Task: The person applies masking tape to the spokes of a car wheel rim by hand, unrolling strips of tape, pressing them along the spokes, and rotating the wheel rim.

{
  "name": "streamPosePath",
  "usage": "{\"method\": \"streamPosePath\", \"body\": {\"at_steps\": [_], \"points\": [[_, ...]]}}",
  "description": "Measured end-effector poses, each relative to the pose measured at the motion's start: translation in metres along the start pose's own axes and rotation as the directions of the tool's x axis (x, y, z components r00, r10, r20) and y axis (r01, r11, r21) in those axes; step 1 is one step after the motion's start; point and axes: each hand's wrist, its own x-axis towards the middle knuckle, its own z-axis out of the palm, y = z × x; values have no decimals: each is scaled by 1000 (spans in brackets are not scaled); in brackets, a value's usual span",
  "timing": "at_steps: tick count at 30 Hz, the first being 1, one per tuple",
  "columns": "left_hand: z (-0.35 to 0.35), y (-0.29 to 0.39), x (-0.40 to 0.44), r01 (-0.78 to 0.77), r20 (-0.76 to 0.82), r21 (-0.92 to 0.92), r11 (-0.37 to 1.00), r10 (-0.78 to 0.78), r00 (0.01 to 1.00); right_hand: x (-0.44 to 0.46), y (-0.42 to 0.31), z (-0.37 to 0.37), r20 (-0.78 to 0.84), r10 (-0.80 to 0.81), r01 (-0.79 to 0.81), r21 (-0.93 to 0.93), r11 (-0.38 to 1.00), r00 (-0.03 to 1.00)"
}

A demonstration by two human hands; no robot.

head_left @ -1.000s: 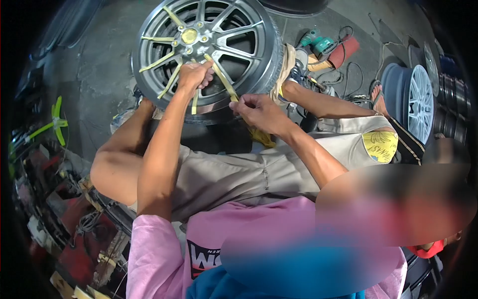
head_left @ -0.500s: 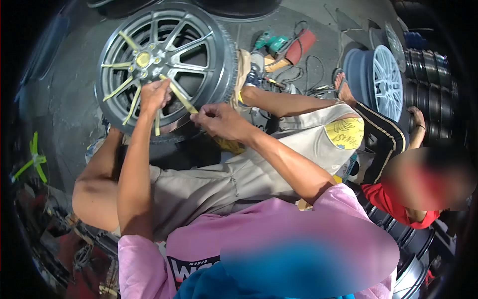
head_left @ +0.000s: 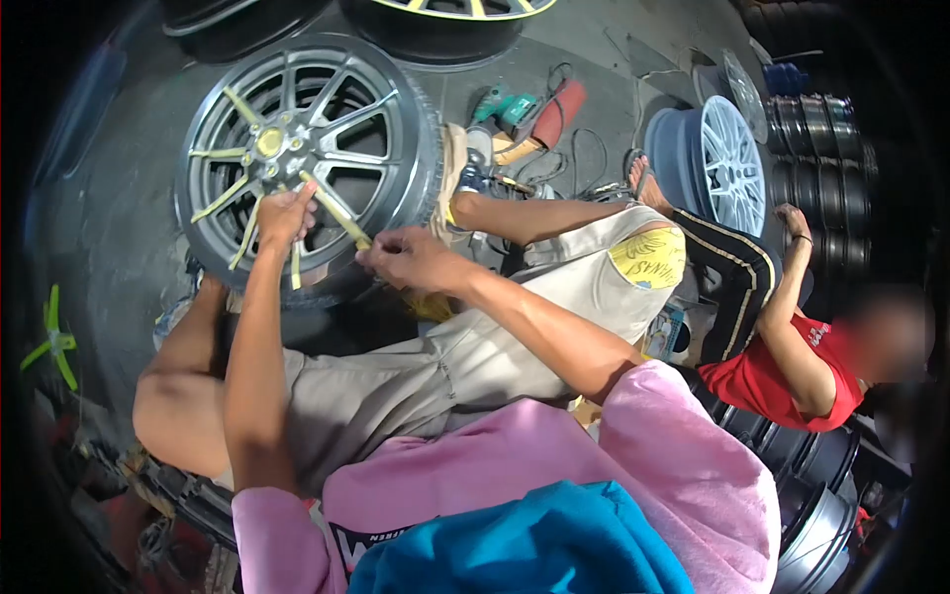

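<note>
Yellow tape strip (head_left: 334,209) lies along one spoke, on the near right part of the dark wheel (head_left: 309,147). The right hand (head_left: 411,259) pinches its near end between thumb and finger. The left hand (head_left: 287,216) touches its far end, fingers curled; whether they grip it, I cannot tell. One green tool (head_left: 517,111) lies right of the wheel.

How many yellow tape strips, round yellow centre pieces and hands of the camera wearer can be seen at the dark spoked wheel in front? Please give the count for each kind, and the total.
Yellow tape strips: 6
Round yellow centre piece: 1
Wearer's hands, left hand and right hand: 2
Total: 9
</note>
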Motion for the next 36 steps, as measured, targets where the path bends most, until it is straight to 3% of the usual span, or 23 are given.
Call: {"method": "streamPosePath", "body": {"at_steps": [2,4,6,8,12,18,21,23,24,26,27,31,33,36], "points": [[-1,-10,9,-26,60,-121,992,34,998,-5,-1,-2,0,78,-78,37,996,997],[-2,-8,5,-35,103,-182,983,55,993,6,15,-3,-42,7,-10,-82,997,999],[-5,3,-4,-9,171,-219,976,48,984,21,38,-8,-2,-178,177,-92,980,984],[-4,3,-5,-55,112,-25,998,58,992,12,26,-3,-65,-73,75,19,997,995],[-3,10,-6,19,101,3,1000,-19,995,7,15,-3,-82,31,-31,-5,999,996],[-1,13,-4,50,131,72,996,-59,990,9,20,-8,-55,25,-30,-100,995,998],[-1,13,-4,56,153,97,994,-71,986,10,24,-6,-31,-51,48,-83,995,998],[0,13,-3,72,135,162,984,-94,986,4,15,-2,42,102,-102,-17,995,994],[1,12,-3,66,145,166,984,-91,985,1,11,0,32,104,-103,-12,995,994],[1,8,-4,22,151,132,991,-42,988,-8,0,0,-65,-32,4,-390,921,997],[3,7,-5,6,121,187,982,-29,992,-11,-8,-1,-54,65,-82,-392,916,996],[6,8,-8,47,99,168,985,-65,993,-2,12,-6,-24,-25,12,-433,901,999],[5,8,-10,40,129,190,981,-66,990,2,17,-8,-20,8,-18,-579,815,1000],[7,5,-12,45,141,223,974,-78,987,2,17,-8,-57,43,-69,-628,775,997]]}}
